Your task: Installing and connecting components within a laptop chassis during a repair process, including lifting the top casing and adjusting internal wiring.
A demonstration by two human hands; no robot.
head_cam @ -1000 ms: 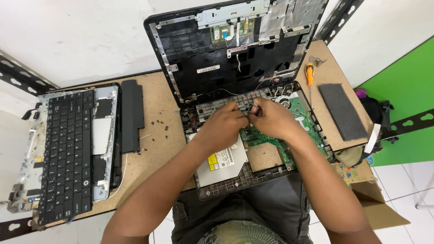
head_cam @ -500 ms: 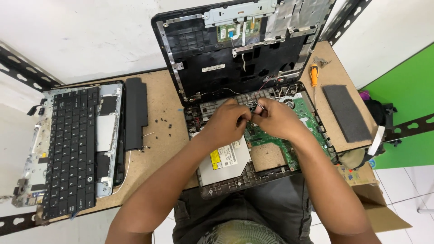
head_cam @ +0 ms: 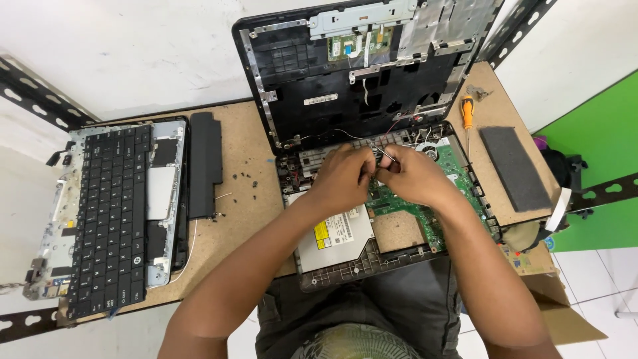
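Note:
An opened laptop base lies in front of me, showing a green circuit board and a silver optical drive. Its black top cover stands tilted up behind the base. My left hand and my right hand meet over the rear middle of the base. The fingertips of both pinch a small thin part near the hinge line. What that part is stays unclear, as the fingers hide most of it.
A detached keyboard on its silver frame lies at the left, with a long black battery beside it. Several loose screws dot the wooden board. An orange-handled screwdriver and a dark flat pad lie at the right.
Both hands stay at the same spot on the laptop base, their fingertips a little closer together. The view has shifted slightly.

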